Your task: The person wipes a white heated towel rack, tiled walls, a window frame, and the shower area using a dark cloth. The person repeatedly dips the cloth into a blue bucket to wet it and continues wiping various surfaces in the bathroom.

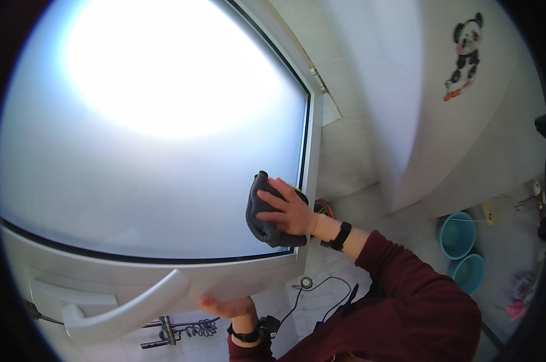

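Note:
A dark grey cloth [262,217] lies folded against the frosted glass pane [152,193], close to its lower right corner. My right hand [288,211] presses it there, fingers spread over the cloth and a black band on the wrist. The pane sits in a white door frame [236,274] with a black seal. Below the frame's lower edge is my left hand [229,308], touching or very near it; its thumb side shows and most fingers are hidden. To its left, a curved white door handle [128,308] sticks out from the frame.
Two blue-green buckets [457,235] stand on the floor at the right. A panda sticker [466,54] decorates the white curved surface at upper right. Below the handle is a metal fixture [167,330] with a coiled hose [200,328]. A thin black cable [327,279] hangs near my body.

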{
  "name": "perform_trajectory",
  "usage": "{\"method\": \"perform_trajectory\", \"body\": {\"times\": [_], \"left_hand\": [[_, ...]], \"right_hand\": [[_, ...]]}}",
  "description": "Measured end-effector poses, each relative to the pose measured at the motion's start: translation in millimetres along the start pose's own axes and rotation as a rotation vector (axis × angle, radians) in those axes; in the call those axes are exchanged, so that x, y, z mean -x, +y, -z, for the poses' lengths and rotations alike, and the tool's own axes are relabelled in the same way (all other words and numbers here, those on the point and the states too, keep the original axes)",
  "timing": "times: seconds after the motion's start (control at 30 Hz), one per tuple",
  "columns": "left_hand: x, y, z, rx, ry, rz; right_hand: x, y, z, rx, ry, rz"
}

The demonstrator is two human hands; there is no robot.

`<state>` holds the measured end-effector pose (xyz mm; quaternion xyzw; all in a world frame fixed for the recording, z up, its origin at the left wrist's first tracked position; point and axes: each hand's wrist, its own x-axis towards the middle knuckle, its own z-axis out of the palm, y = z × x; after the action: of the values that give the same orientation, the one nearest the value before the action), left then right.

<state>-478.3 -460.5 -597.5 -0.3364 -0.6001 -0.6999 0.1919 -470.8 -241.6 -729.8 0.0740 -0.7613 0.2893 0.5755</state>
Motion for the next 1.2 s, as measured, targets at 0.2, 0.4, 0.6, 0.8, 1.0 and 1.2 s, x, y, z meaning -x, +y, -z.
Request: {"method": "perform_trajectory", "body": {"times": [0.2,0.4,0.6,0.8,1.0,1.2], "left_hand": [[-18,-8,15,-0.071,0.214,0.081],[22,17,109,-0.104,0.329,-0.090],[51,53,128,-0.242,0.451,-0.057],[102,99,191,-0.102,0.465,-0.053],[117,113,224,0.079,0.323,-0.102],[119,115,192,0.122,0.496,0.021]], "right_hand": [[-29,75,7,0.071,-0.034,0.081],[-39,72,10,0.198,0.041,0.224],[-74,81,25,0.178,0.179,0.060],[-55,29,50,0.316,0.294,-0.102],[-19,-31,42,0.130,0.446,-0.283],[13,-129,-16,-0.034,0.445,-0.675]]}}
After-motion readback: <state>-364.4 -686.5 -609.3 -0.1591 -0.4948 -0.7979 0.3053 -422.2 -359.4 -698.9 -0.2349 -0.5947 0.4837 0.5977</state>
